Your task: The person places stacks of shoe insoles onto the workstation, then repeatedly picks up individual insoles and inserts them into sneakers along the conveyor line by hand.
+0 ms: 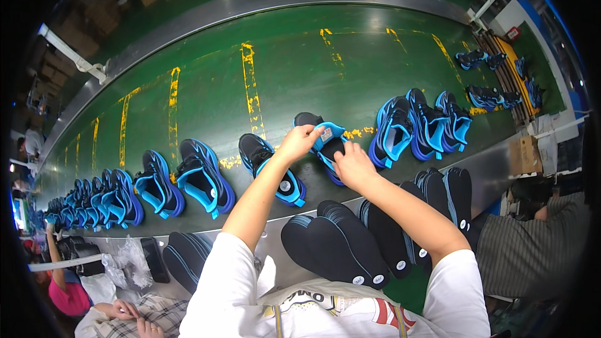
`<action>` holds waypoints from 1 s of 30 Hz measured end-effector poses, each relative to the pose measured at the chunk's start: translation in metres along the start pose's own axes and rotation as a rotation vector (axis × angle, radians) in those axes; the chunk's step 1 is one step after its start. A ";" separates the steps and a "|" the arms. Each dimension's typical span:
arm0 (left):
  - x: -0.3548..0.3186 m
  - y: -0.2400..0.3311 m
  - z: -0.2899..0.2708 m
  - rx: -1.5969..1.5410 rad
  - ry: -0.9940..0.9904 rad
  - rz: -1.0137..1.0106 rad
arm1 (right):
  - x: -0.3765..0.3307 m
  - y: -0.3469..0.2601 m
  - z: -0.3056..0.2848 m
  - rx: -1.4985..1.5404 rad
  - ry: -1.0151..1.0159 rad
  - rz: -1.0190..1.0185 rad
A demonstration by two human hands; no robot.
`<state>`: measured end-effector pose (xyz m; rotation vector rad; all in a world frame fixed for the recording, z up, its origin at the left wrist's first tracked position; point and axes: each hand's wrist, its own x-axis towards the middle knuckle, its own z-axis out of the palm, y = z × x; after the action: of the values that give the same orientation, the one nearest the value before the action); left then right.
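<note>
A black and blue sneaker stands on the green conveyor belt in front of me, its toe pointing away. My left hand pinches its blue-lined tongue, which is pulled up and shows a small label. At the right side of the shoe's opening, my right hand grips the collar with bent fingers; their tips are partly hidden inside. Just left stands another sneaker with a round white mark on the insole inside it. Stacked black insoles with blue edges lie below my forearms.
Several matching sneakers line the belt's near edge on the left and right. More insoles lie at the lower left, beside clear plastic bags. A co-worker in a striped top is close on my right; other people sit at left.
</note>
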<state>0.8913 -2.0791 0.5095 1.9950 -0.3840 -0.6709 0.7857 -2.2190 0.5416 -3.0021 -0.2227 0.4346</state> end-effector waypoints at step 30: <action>-0.004 -0.008 0.019 -0.178 0.112 0.042 | 0.065 0.005 0.012 -0.344 -0.680 -0.111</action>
<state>0.8764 -2.0868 0.4966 1.8411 -0.2879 -0.5450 0.8446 -2.2128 0.5113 -3.0001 -0.5572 1.5304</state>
